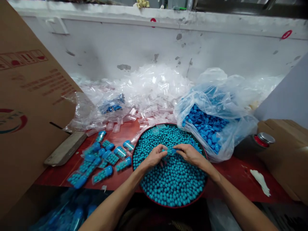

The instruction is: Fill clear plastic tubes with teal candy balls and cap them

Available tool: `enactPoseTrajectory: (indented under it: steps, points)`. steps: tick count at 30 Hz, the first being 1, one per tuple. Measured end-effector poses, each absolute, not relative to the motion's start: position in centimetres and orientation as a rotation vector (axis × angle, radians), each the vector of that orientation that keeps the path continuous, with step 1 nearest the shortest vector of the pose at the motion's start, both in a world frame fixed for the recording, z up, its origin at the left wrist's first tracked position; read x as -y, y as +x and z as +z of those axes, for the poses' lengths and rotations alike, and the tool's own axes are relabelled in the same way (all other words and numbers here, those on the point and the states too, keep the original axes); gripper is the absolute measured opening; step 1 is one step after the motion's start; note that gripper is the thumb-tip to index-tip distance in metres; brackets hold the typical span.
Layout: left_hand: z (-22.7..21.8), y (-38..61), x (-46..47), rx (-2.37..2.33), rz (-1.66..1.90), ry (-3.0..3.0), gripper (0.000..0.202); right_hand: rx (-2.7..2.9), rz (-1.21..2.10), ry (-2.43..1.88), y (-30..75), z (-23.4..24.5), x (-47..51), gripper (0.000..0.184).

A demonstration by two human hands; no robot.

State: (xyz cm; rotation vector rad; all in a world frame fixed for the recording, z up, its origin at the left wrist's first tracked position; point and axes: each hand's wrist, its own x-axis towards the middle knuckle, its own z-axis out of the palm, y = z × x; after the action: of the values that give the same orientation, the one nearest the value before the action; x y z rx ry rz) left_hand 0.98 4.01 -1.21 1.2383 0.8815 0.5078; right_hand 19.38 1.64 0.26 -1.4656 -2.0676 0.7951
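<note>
Over a round tub (205,179) full of turquoise beads (172,186), my two hands meet at a small clear plastic bottle (166,149). My left hand (156,157) is closed around the bottle, hiding most of it. From the other side, my right hand (190,154) pinches a blue cap (173,150) at the bottle's end. Whether the cap is fully seated cannot be made out. Left of the tub lie several bead-filled bottles with blue caps (103,174). A clear empty bottle (155,130) rests on the beads at the tub's far edge.
Behind the tub is a heap of clear empty bottles (156,109). A plastic bag of blue caps (211,128) stands at right. Cardboard boxes (29,96) flank the red table (231,173). A grey block (66,148) lies left; a lidded can (266,138) is right.
</note>
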Motion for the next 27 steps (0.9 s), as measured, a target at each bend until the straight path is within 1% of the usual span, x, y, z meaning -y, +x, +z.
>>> enactPoseTrajectory:
  steps: [2, 4, 7, 9, 12, 15, 20, 23, 27]
  points:
    - [-1.1, 1.0, -3.6, -0.838, 0.502, 1.165, 0.026, 1.987, 0.862, -1.509, 19.7, 0.4, -1.2, 0.026]
    - [-1.0, 1.1, -3.3, -0.777, 0.51, 1.109, 0.027, 1.792, 0.981, -1.521, 19.4, 0.3, -0.9, 0.026]
    - [-1.1, 1.2, -2.8, -0.677, 0.569, 1.043, 0.028, 1.565, 1.081, -1.46, 18.1, -0.1, -0.6, 0.019]
    - [-1.2, 1.1, -2.5, -0.608, 0.598, 0.978, 0.033, 1.479, 1.111, -1.424, 17.5, -0.4, -0.4, 0.017]
    - [-1.6, 1.0, -2.2, -0.535, 0.597, 0.878, 0.041, 1.373, 1.171, -1.409, 17.2, -0.3, -0.3, 0.019]
    - [-1.7, 1.0, -2.0, -0.52, 0.601, 0.881, 0.039, 1.395, 1.102, -1.397, 17.2, 0.5, 0.0, 0.017]
    - [-1.7, 1.2, -1.7, -0.563, 0.649, 0.987, 0.036, 1.669, 0.885, -1.405, 17.1, 1.9, 0.6, 0.013]
    - [-1.7, 1.3, -1.2, -0.579, 0.662, 1.008, 0.039, 1.695, 0.861, -1.438, 16.9, 2.0, 0.9, 0.016]
    - [-1.4, 1.4, -0.8, -0.612, 0.689, 0.983, 0.051, 1.68, 0.853, -1.459, 16.7, 1.8, 1.4, 0.018]
